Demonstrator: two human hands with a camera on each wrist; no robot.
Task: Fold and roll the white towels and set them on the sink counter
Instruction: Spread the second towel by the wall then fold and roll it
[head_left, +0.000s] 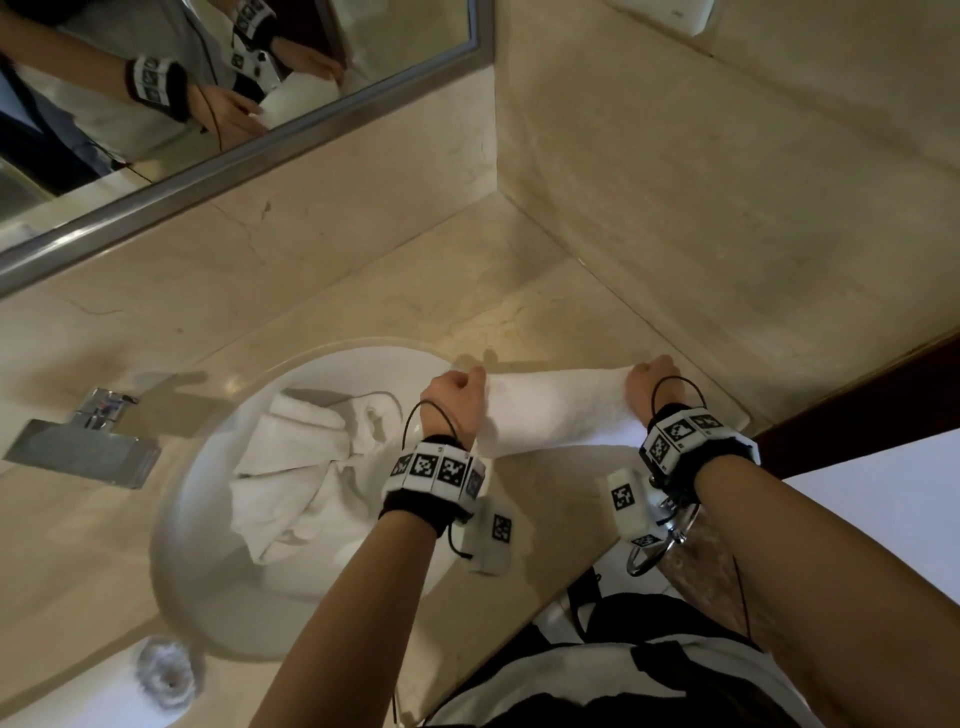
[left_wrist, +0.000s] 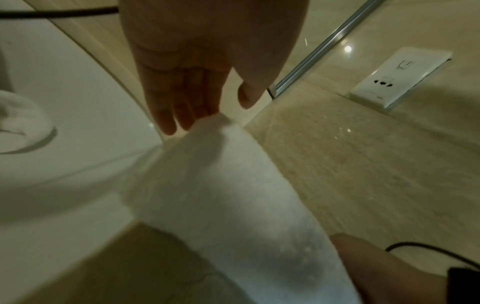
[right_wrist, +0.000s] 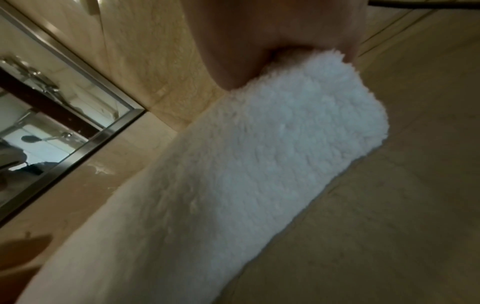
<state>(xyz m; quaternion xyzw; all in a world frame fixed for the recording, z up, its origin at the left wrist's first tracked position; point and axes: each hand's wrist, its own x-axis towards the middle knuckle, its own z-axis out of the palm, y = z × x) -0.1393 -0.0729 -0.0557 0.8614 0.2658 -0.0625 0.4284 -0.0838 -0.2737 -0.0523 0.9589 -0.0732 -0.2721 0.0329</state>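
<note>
Dim, warm indoor light, yellowish cast in all views. Head view: strong wide-angle bending at edges, mirror frame curves; soft shadows of the hands fall on the surface beyond them. Left wrist view: motion blur, towel smeared, small glare spots on the wall near the socket. Right wrist view: grainy, towel pile fairly sharp, lower edges blurred.

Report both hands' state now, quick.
Left hand: grips the left end of the white towel on the counter.
Right hand: grips the towel's right end, fingers curled into it.
</note>
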